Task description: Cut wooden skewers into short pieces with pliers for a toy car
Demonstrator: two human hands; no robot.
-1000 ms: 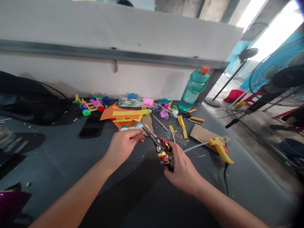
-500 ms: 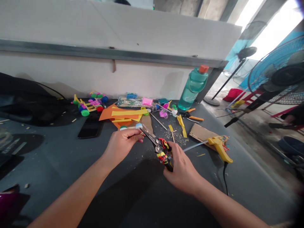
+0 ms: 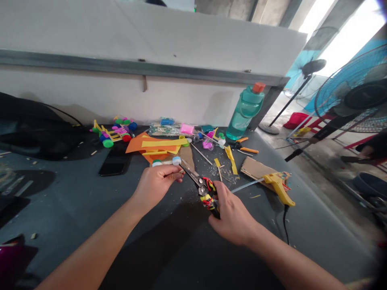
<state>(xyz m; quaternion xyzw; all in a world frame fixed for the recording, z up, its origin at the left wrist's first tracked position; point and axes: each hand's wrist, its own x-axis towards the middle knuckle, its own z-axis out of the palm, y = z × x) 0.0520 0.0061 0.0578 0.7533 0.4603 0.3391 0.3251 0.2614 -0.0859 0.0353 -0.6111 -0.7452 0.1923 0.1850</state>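
My left hand (image 3: pixel 159 179) has its fingers closed in a pinch around a thin pale stick, mostly hidden by the fingers. Just beyond the knuckles show a white-and-blue bottle cap (image 3: pixel 177 160) and a white-and-green bottle cap (image 3: pixel 157 163); I cannot tell whether they are joined to the stick. In my right hand (image 3: pixel 231 211) are metal-cutting snips (image 3: pixel 198 181) with black, red and yellow handles. Their grey blades point up and left, the tips close beside my left fingertips.
Orange and yellow paper strips (image 3: pixel 165 143) lie behind my hands. At the right are a yellow glue gun (image 3: pixel 279 187), cardboard (image 3: pixel 252 168) and orange-handled pliers (image 3: pixel 246 148). A teal bottle (image 3: pixel 245 112) stands at the back; a phone (image 3: pixel 114 163) and colourful toy cars (image 3: pixel 113 135) are left.
Hardly anything differs. The snips and my right hand have shifted very slightly, with the blade tips still beside my left fingers.
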